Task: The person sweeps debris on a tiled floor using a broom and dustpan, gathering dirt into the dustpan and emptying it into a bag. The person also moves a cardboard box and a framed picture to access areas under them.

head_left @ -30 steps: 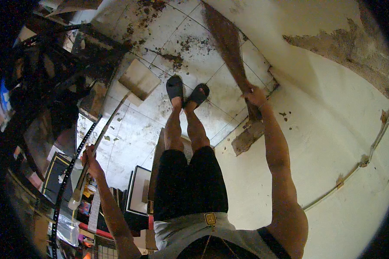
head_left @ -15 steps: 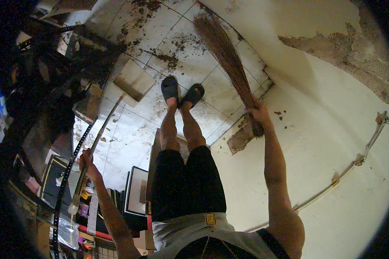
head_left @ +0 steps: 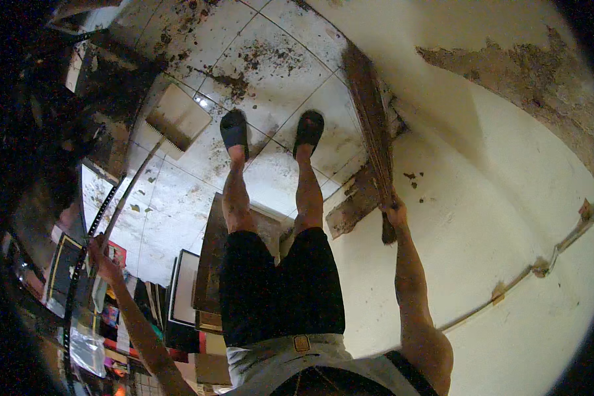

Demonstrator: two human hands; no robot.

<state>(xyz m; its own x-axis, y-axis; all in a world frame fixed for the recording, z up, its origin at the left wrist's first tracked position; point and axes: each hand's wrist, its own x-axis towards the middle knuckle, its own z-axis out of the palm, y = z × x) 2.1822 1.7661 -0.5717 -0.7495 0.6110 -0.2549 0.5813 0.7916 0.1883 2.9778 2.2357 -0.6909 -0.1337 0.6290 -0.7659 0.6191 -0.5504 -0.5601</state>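
Observation:
My right hand (head_left: 395, 214) is closed round the bound handle end of a brown bristle broom (head_left: 371, 109). The broom's bristles reach away from me along the foot of the wall, near the corner. On the left, my left hand (head_left: 103, 254) grips the long handle of a dustpan, fingers wrapped round it. The beige dustpan (head_left: 185, 112) rests on the tiles to the left of my feet, its toothed edge toward the handle. Dark dirt and debris (head_left: 264, 59) lie scattered on the floor beyond my feet.
A cream wall (head_left: 482, 218) with peeling plaster stands on the right, with a pipe along it. Shelving with a perforated metal post (head_left: 99, 214) and dark clutter fills the left. Framed panels (head_left: 185, 284) lean by my left leg. Dark slippers (head_left: 234, 130) are on my feet.
My feet have moved apart, the right one shifting right. The broom has swung so its bristles lie closer to the wall. The dustpan sits further left in view, still held.

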